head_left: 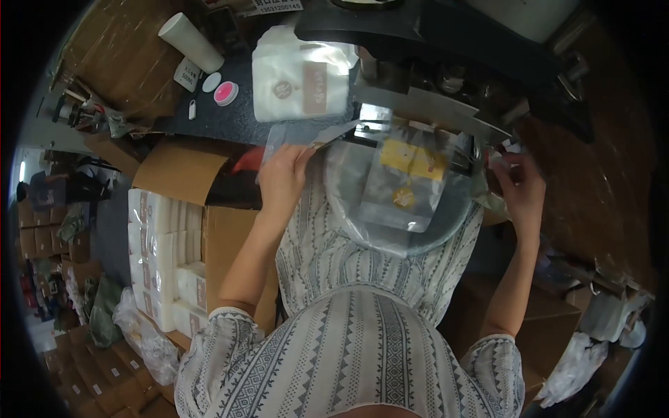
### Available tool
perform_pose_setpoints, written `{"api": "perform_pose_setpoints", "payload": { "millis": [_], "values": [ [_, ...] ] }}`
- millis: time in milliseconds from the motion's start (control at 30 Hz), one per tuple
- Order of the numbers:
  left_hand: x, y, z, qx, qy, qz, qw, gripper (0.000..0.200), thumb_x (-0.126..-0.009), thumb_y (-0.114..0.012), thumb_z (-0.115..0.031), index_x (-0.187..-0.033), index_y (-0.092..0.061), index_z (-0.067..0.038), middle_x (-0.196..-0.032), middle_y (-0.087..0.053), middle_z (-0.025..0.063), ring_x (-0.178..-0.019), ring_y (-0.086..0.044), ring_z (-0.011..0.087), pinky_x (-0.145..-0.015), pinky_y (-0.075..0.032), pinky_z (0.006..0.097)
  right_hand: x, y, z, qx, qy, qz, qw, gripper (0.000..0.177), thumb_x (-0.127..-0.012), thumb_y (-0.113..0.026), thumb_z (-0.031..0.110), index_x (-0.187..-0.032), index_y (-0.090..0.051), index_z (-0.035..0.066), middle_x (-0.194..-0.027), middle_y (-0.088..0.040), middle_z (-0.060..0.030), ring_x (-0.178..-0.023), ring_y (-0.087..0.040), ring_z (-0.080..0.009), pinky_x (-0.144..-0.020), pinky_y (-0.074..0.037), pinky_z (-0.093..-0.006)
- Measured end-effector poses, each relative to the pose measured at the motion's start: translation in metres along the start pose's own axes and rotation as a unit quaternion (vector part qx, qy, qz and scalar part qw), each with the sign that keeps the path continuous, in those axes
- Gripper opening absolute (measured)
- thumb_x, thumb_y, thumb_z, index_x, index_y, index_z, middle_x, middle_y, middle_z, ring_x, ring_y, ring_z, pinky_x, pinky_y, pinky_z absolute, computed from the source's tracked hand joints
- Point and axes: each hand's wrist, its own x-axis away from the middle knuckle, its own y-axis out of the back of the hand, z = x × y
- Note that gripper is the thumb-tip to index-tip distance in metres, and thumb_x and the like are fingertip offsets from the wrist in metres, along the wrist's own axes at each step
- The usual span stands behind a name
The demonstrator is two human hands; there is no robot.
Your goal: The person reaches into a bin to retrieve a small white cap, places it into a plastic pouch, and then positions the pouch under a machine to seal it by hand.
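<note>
Bag (408,198) of clear plastic with a yellow label (412,159) hangs stretched between both hands, in front of the person's chest and just below the edge of the worktop (230,118). Its long axis runs side to side across the body. The left hand (282,174) pinches the upper left corner, fingers closed narrowly on the film. The right hand (519,184) grips the right edge, fingers curled shut on it. Both hands are at about the same height, so neither is clearly nearer. A black machine (432,28) sits straight ahead of the bag. A white pack (300,80) lies on the worktop beyond the left hand, with a cup (189,42) and a pink lid (226,93) further left. An open box (223,237) of white packs stands beside the left arm.
</note>
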Motion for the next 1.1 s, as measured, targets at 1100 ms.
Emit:
{"api": "perform_pose_setpoints", "payload": {
  "millis": [1100],
  "values": [
    [-0.051,-0.064,0.018,-0.033,-0.065,-0.031,0.997,0.038,-0.087,-0.066,-0.028,-0.110,-0.059,0.002,-0.111,-0.060,0.0200,-0.101,-0.059,0.0300,-0.087,-0.047,0.0378,-0.011,-0.025,-0.024,0.195,0.076,0.026,0.978,0.026,-0.081,-0.058,0.005,-0.107,-0.061,0.005,-0.102,-0.067,-0.0141,-0.093,-0.064,-0.0326,-0.078,-0.050,-0.0419]
  ]
}}
